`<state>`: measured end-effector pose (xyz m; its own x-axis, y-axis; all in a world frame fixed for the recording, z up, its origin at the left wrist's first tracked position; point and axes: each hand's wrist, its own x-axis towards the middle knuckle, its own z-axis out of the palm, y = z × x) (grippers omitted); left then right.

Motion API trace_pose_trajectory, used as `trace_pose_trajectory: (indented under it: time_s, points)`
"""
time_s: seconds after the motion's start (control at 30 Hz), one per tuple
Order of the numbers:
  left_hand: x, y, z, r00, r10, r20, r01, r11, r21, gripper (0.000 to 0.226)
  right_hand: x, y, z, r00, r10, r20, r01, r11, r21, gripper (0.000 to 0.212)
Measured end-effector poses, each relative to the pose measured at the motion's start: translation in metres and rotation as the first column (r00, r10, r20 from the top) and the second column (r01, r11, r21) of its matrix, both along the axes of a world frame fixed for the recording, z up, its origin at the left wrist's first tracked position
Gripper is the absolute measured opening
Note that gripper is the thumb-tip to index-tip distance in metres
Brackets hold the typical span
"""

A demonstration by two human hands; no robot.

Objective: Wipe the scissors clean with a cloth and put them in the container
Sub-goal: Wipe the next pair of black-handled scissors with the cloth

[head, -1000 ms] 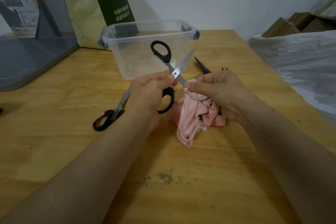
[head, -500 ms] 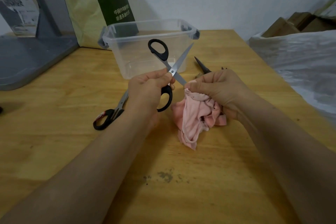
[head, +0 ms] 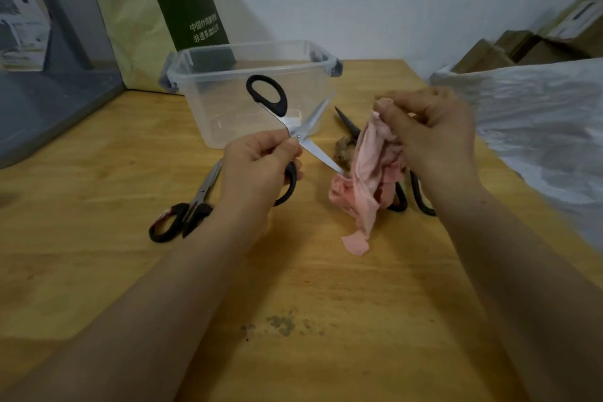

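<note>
Since half a second ago the right hand [head: 434, 130] has lifted up and to the right, off the blade it was pinching, and the crumpled pale pink cloth [head: 368, 179] now hangs from its closed fingertips, its lower end trailing to the wooden table [head: 98, 173] at centre frame. With that hand raised, the black handle loops of a third pair of dark scissors [head: 350, 126] show beneath it, a brownish clump lying beside the blades.

At centre, the left hand [head: 257, 170] is closed around the lower loop of the open black-handled, steel-bladed scissors [head: 295, 134], thumb and fingers close to the pivot. One blade points down-right with its tip at or just touching the cloth; the other slants up-right, and the free loop stands in front of the clear plastic container with grey latches [head: 248, 85], just above centre.

My reading is that one wiping stroke along the lower blade has ended and the cloth is being regathered. Nothing can be made out inside the container, so putting away has probably not begun. A second pair of black-handled scissors [head: 186, 209] lies shut on the table at left of centre.

Writing: the dark green panel of the yellowish paper bag [head: 182, 3], upper left, carries two lines of pale Chinese characters, too soft to read reliably. A red mark on the lying scissors' handle is illegible.
</note>
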<state>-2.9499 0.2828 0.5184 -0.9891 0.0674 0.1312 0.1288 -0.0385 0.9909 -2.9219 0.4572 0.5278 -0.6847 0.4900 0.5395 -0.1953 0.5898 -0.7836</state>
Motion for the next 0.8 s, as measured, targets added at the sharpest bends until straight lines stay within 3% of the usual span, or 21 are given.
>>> trace_pose_trajectory:
  time_s: [0.1,0.2,0.43,0.6,0.8]
  points:
    - [0.004,0.004,0.002,0.999,-0.023,0.029,0.022,0.999,0.031,0.011,0.002,-0.01,-0.001,0.992,0.088,-0.093,-0.08,0.993,0.082,0.019]
    - [0.003,0.004,0.002,0.999,-0.026,0.043,0.024,0.998,0.051,0.022,0.002,-0.023,-0.008,0.98,0.181,-0.086,-0.156,0.957,0.245,0.023]
    - [0.007,0.006,-0.001,0.994,-0.1,-0.032,0.103,0.991,0.091,0.028,-0.003,-0.04,-0.014,0.933,0.359,-0.023,-0.358,0.933,0.037,0.032]
    - [0.012,0.011,-0.005,0.992,-0.104,-0.069,0.112,0.987,0.117,0.033,-0.006,-0.046,-0.018,0.945,0.325,-0.046,-0.326,0.945,-0.008,0.021]
    - [0.014,0.014,-0.005,0.989,-0.143,-0.026,0.146,0.979,0.145,0.03,-0.011,-0.042,-0.019,0.981,0.194,-0.03,-0.191,0.978,0.078,0.018]
